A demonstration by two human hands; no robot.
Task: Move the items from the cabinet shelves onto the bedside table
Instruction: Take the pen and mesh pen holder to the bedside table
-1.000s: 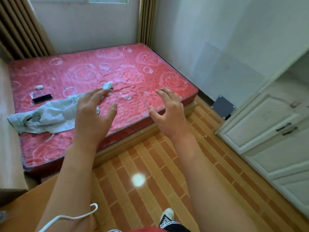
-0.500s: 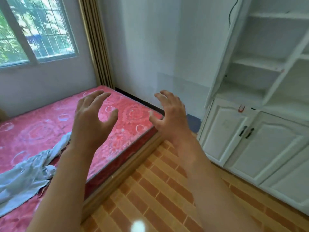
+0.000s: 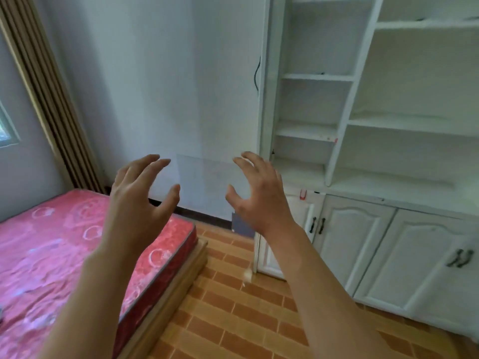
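Both hands, left hand point(image 3: 137, 200) and right hand point(image 3: 259, 195), are raised with fingers spread, holding nothing. Beyond them, white cabinet shelves point(image 3: 318, 130) stand at right; a red mattress point(image 3: 51, 250) borders bare tiled floor point(image 3: 233, 307) between.

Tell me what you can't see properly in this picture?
- Inside the lower cabinet doors: shut, head view.
- The small dark thing on the top shelf: too small to tell.
- The bedside table: outside the frame.
- Part of the mattress: hidden behind the left hand and arm.
- The right hand covers the cabinet's left corner.
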